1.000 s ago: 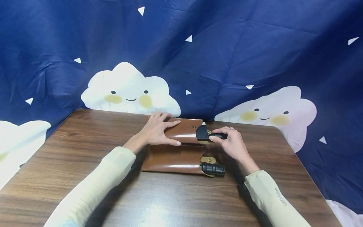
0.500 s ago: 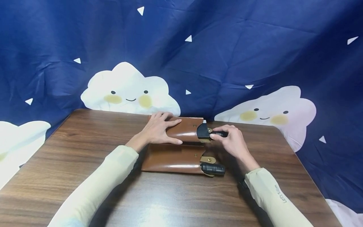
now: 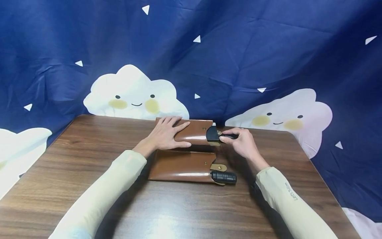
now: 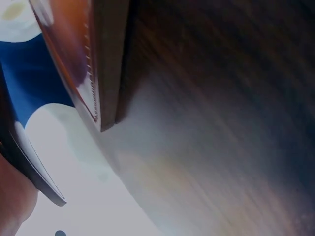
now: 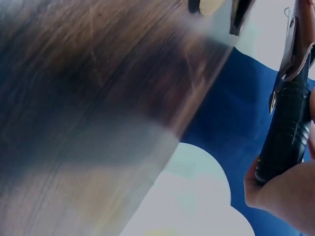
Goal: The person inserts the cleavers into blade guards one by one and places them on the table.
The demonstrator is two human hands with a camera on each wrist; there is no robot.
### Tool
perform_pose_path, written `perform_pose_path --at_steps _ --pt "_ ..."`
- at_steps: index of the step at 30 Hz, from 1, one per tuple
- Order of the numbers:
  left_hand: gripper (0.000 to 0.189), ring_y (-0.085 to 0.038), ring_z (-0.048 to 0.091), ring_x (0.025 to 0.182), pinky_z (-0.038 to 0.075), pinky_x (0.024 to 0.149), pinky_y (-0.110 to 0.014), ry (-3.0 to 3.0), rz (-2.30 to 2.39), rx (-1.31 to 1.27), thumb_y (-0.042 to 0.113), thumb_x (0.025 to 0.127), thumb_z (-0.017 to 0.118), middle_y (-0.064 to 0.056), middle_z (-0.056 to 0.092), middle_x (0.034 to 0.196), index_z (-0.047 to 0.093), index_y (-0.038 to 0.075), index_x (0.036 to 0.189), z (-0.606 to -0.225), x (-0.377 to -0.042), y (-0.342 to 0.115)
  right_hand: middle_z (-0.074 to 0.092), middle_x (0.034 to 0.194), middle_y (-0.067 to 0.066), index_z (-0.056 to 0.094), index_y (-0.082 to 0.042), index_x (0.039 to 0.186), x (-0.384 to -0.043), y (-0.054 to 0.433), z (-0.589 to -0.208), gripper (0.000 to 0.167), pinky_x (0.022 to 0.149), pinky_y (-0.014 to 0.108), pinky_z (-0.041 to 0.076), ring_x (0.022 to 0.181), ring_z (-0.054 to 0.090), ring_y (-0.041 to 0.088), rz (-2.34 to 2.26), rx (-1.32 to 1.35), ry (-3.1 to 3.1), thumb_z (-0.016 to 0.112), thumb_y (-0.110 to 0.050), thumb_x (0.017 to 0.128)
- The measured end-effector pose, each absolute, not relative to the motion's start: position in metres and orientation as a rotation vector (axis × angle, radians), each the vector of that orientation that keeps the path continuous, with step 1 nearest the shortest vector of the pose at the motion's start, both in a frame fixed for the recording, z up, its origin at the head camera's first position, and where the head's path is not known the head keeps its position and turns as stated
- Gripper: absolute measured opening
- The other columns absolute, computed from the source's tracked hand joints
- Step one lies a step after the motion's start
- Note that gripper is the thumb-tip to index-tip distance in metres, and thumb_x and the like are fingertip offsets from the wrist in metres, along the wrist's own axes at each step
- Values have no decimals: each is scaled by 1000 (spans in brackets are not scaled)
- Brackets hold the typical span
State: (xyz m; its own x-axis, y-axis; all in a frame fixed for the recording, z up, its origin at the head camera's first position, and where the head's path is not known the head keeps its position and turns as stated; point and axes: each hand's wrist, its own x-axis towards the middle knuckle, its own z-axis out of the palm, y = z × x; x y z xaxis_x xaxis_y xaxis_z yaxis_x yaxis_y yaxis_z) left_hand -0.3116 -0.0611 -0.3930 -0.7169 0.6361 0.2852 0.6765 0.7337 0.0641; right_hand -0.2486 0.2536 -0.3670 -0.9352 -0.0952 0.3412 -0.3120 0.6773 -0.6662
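Note:
Two brown leather sheaths lie one beyond the other, each with a black handle sticking out on the right. On the far sheath [image 3: 195, 132] my left hand [image 3: 164, 134] spreads its fingers over the top, thumb along the near edge. My right hand [image 3: 241, 142] pinches that sheath's black ribbed handle [image 5: 285, 132] between thumb and fingers. A flat black part [image 3: 212, 133] shows at its mouth; the rest inside is hidden. The near sheath [image 3: 182, 166] lies untouched with its thick black handle [image 3: 223, 177] and tan snap strap [image 3: 219, 167].
Both sheaths are on or just over a brown wood-grain table [image 3: 179, 205] near its far edge. Behind it hangs a dark blue curtain [image 3: 223, 66] with white clouds. A dark gap separates the two sheaths.
Both hands have shifted the far sheath and its handle slightly away from me, widening the gap to the near sheath, which stays in place. The holds look the same.

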Motion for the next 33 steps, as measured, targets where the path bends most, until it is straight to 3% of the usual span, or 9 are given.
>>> perform_pose_path --at_steps 9,20,29,33 --pt "92 -36 11 154 8 118 -62 -2912 -219 -1032 80 89 45 -14 19 167 28 27 162 -400 -321 -56 75 104 14 80 -1 102 -264 255 -380 25 76 25 46 93 63 24 1192 231 -2681 85 -18 84" --pt "89 -34 7 154 9 117 -64 -3038 -186 -1056 79 93 39 -15 17 167 26 25 163 -413 -328 -60 71 115 18 77 2 108 -278 248 -391 27 93 40 48 113 61 33 1348 149 -2793 81 -15 88" --pt "89 -34 6 154 8 118 -62 -3137 -171 -1029 77 94 38 -13 11 169 20 26 164 -417 -331 -60 70 116 21 76 5 109 -289 244 -399 28 98 41 46 114 60 36 1372 140 -2831 81 -13 87" --pt "91 -32 5 155 7 119 -61 -3153 -77 -1044 81 92 34 -12 10 169 17 28 164 -420 -335 -57 70 111 20 75 5 107 -292 248 -402 25 91 36 47 106 61 32 1344 161 -2886 79 -11 89"
